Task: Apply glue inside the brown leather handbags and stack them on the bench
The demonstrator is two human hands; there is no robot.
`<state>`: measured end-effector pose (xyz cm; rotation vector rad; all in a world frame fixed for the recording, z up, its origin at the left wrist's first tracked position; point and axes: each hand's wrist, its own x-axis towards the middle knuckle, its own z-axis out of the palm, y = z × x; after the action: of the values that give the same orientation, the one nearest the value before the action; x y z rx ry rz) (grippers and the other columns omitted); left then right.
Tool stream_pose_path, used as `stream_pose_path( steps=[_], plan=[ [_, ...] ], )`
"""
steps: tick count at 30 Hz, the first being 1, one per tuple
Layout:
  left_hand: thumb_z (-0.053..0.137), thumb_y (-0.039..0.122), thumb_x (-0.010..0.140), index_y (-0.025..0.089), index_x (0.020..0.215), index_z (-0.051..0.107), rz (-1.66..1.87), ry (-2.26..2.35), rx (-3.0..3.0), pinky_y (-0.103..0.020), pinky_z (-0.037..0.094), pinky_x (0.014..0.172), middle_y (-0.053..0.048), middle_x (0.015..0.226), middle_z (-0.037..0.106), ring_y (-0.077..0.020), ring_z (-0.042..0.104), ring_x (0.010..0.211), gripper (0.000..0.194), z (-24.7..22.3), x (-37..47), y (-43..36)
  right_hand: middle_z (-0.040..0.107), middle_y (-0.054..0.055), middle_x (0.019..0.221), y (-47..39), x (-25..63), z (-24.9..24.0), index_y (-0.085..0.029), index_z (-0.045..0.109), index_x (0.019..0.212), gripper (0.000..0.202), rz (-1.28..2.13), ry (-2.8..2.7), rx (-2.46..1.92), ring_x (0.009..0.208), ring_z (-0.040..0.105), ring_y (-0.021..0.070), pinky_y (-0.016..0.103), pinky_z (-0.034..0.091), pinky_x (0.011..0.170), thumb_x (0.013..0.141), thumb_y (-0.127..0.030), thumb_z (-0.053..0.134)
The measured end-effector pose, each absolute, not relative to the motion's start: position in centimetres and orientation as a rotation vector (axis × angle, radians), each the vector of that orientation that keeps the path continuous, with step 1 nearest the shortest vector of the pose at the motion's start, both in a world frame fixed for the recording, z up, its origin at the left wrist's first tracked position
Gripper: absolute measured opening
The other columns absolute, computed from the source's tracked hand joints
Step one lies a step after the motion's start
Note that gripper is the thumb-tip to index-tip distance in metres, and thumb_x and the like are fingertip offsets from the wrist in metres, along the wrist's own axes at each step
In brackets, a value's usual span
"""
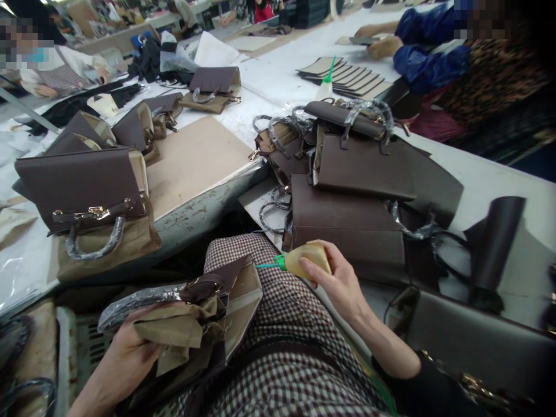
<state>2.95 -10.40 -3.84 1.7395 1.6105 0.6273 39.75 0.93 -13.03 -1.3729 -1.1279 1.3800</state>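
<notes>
Farthest left, a finished brown handbag (82, 194) lay on the worktable (200, 156) with its plastic-wrapped handle hanging over the near edge, and smaller bags of the same colour stood behind it. Below, over the person's checked lap, the left hand (125, 353) was closed around the lower side of an unfinished brown bag (208, 307), fingers wrapped into its tan lining, so that the bag lay tilted with its open mouth turned to the right and its wrapped handle pointing left. Just right of that mouth, the green nozzle of a small yellowish glue bottle (304, 260) pointed at the bag without visibly touching it. The right hand (339, 284) gripped the bottle, thumb and fingers curled round its body. Behind that hand a pile of brown bags (351, 191) was stacked on the white table, handles in clear wrap. Farther back stood a white glue bottle with green tip (325, 84) beside a fan of cut panels (347, 75), and at the far right a co-worker's blue sleeves (425, 58) rested on the table
</notes>
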Motion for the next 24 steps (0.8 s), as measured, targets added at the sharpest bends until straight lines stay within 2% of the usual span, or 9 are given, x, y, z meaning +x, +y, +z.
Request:
stream_pose_path(
  steps=[3,5,10,13,19,24],
  plan=[
    [0.071,0.043,0.093,0.029,0.105,0.086,0.616,1.636,1.725,-0.038,0.065,0.096,-0.008,0.101,0.085,-0.0304,0.079,0.105,0.024,-4.0,2.9,-10.5,0.07,0.004,0.102,1.0,39.0,-12.5,-0.023,0.061,0.119,0.052,1.364,-1.289,-1.37,0.089,0.066,0.0248,0.04,0.054,0.081,0.081,-0.053,0.083],
    [0.072,0.039,0.092,0.03,0.108,0.085,0.62,1.634,1.749,-0.035,0.064,0.096,-0.007,0.108,0.084,-0.0291,0.079,0.106,0.023,-4.2,2.6,-10.7,0.07,0.004,0.103,1.1,38.5,-12.2,-0.024,0.059,0.121,0.055,1.406,-1.347,-1.343,0.092,0.066,0.0255,0.042,0.053,0.085,0.081,-0.053,0.082],
    [0.073,0.032,0.091,0.032,0.108,0.085,0.671,1.602,1.775,-0.027,0.065,0.089,-0.004,0.109,0.084,-0.0246,0.081,0.099,0.02,-4.2,2.6,-10.7,0.068,0.001,0.099,1.3,38.5,-11.6,-0.026,0.058,0.124,0.054,1.641,-1.346,-1.196,0.087,0.064,0.0221,0.037,0.053,0.079,0.084,-0.052,0.082],
    [0.074,0.03,0.091,0.033,0.103,0.085,0.69,1.579,1.783,-0.025,0.063,0.091,-0.003,0.106,0.085,-0.0235,0.08,0.103,0.017,-4.4,2.6,-10.7,0.068,0.0,0.101,1.2,38.8,-11.5,-0.027,0.058,0.126,0.052,1.714,-1.331,-1.113,0.089,0.063,0.0209,0.034,0.053,0.078,0.085,-0.05,0.082],
    [0.077,0.028,0.089,0.031,0.111,0.084,0.671,1.581,1.716,-0.029,0.062,0.098,-0.005,0.117,0.083,-0.0246,0.079,0.106,0.023,-5.2,2.1,-11.2,0.067,0.0,0.101,0.7,38.3,-11.6,-0.028,0.059,0.124,0.051,1.653,-1.31,-1.04,0.088,0.063,0.0199,0.032,0.052,0.078,0.083,-0.047,0.083],
    [0.077,0.036,0.089,0.028,0.101,0.087,0.631,1.618,1.69,-0.034,0.064,0.095,-0.006,0.105,0.085,-0.0286,0.079,0.105,0.018,-4.4,2.8,-10.6,0.068,0.0,0.1,0.7,38.5,-11.8,-0.03,0.062,0.124,0.052,1.67,-1.298,-1.003,0.087,0.064,0.0215,0.032,0.053,0.076,0.08,-0.045,0.084]
  ],
)
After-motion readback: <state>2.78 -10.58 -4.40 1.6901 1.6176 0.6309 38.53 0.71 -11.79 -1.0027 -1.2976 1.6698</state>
